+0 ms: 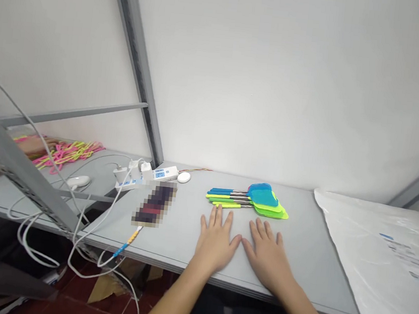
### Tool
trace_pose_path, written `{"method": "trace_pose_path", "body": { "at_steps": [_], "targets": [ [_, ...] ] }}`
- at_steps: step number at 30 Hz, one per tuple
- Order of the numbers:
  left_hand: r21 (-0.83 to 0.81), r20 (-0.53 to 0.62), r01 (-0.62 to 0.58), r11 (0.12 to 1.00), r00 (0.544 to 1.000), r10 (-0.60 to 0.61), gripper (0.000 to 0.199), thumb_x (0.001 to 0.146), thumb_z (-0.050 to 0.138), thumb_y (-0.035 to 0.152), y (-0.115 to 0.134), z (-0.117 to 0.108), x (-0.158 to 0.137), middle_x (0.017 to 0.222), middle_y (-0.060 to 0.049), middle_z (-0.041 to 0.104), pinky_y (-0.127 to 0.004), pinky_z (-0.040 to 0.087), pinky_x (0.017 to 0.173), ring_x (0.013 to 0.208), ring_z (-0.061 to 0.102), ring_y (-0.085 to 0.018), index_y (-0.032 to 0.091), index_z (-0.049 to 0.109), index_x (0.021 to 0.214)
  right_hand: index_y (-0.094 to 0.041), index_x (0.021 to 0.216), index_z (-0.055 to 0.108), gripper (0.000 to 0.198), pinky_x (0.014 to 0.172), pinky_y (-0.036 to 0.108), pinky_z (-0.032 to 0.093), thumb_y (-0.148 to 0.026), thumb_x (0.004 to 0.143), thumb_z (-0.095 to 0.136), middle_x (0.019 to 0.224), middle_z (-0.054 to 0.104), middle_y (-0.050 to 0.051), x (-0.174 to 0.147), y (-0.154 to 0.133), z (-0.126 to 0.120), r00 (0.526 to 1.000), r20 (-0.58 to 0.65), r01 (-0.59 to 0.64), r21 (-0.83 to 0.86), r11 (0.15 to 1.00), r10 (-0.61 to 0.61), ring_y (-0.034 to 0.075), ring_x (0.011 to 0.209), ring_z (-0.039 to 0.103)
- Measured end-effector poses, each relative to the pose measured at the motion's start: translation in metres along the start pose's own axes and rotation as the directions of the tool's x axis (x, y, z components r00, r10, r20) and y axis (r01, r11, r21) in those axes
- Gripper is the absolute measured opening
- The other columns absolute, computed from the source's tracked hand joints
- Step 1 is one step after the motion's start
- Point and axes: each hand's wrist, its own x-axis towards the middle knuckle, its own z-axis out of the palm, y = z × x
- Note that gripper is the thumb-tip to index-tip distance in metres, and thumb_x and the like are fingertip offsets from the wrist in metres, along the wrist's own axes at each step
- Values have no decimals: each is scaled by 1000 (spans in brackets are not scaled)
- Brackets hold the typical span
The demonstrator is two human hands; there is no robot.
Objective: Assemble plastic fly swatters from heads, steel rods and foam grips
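Note:
Both my hands lie flat on the grey tabletop [183,224] near its front edge, thumbs almost meeting. My left hand [215,240] has its fingers spread, their tips just short of the handles of a pile of fly swatters [248,199]. My right hand [269,253] rests beside it, fingers spread too, below the swatter heads. Neither hand holds anything. The swatters lie stacked sideways, blue ones and yellow-green ones, with metal shafts and heads to the right.
A white plastic sheet [382,260] covers the right end. At left are a pixelated device [154,206] on a cable, a power strip [165,173], a white round puck [184,177] and metal posts [140,70]. Beyond, another person's arm [31,145] reaches by pink and yellow cords [71,155].

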Motion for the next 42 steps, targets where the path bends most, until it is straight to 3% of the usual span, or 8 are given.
{"method": "trace_pose_path", "body": {
  "at_steps": [6, 13, 16, 19, 22, 27, 36, 42],
  "targets": [
    [14, -24, -29, 999, 999, 30, 71, 88, 26, 62, -3, 0, 9, 157, -9, 14, -67, 7, 107, 143, -1, -37, 27, 20, 149, -19, 148, 26, 67, 111, 55, 10, -56, 92, 20, 156, 17, 5, 1, -1, 6, 1000, -5, -12, -30, 999, 12, 29, 143, 8],
    [9, -94, -16, 1000, 995, 16, 70, 88, 23, 64, -16, -22, 88, 156, -12, 17, -68, 9, 106, 142, 9, -36, 25, 28, 146, -21, 148, 25, 67, 113, 53, 9, -57, 92, 19, 156, 16, 2, -1, 0, 0, 1000, 3, 2, -10, 1000, -2, 27, 144, 8],
    [8, -147, -92, 996, 985, 92, 59, 92, 26, 55, -11, -22, 110, 151, -10, 30, -63, 12, 109, 138, 20, -32, 24, 39, 140, -20, 148, 26, 67, 113, 52, 9, -56, 93, 18, 156, 17, 3, -2, -2, -4, 1000, 14, 7, 0, 1000, -7, 28, 144, 8],
    [-2, -227, -155, 988, 962, 150, 43, 94, 31, 45, -4, -16, 113, 138, -8, 47, -59, 14, 110, 129, 33, -28, 25, 54, 125, -20, 148, 27, 66, 113, 50, 9, -55, 93, 20, 156, 18, 5, -1, -3, -7, 1000, 20, 15, 0, 1000, -15, 29, 143, 7],
    [-11, -283, -175, 984, 945, 165, 34, 93, 35, 38, -5, -14, 111, 129, -5, 54, -58, 14, 110, 121, 38, -27, 27, 60, 114, -20, 148, 28, 65, 113, 48, 10, -55, 93, 21, 156, 17, 5, -2, -3, -9, 999, 35, 24, 11, 1000, -25, 28, 144, 8],
    [-25, -254, -115, 993, 962, 105, 32, 93, 36, 34, -19, -14, 114, 120, -5, 59, -58, 15, 108, 116, 41, -27, 28, 65, 104, -22, 148, 27, 64, 114, 47, 7, -55, 93, 20, 156, 15, 3, -3, -2, -10, 998, 39, 37, 53, 998, -39, 27, 144, 7],
    [-83, -139, 17, 996, 990, -28, 28, 91, 39, 35, -43, -14, 120, 120, -5, 61, -62, 21, 103, 116, 42, -28, 29, 64, 103, -22, 148, 26, 63, 114, 47, 6, -54, 93, 22, 156, 14, 4, -5, 1, -12, 998, 24, 56, 102, 993, -58, 28, 144, 7],
    [-68, -178, -44, 997, 983, 31, 46, 94, 27, 50, -39, -10, 118, 130, -8, 56, -60, 19, 106, 122, 40, -28, 26, 52, 123, -22, 147, 28, 63, 114, 48, 7, -54, 93, 22, 156, 16, 5, -5, 2, -11, 997, 1, 71, 106, 992, -71, 29, 143, 8]
  ]
}}
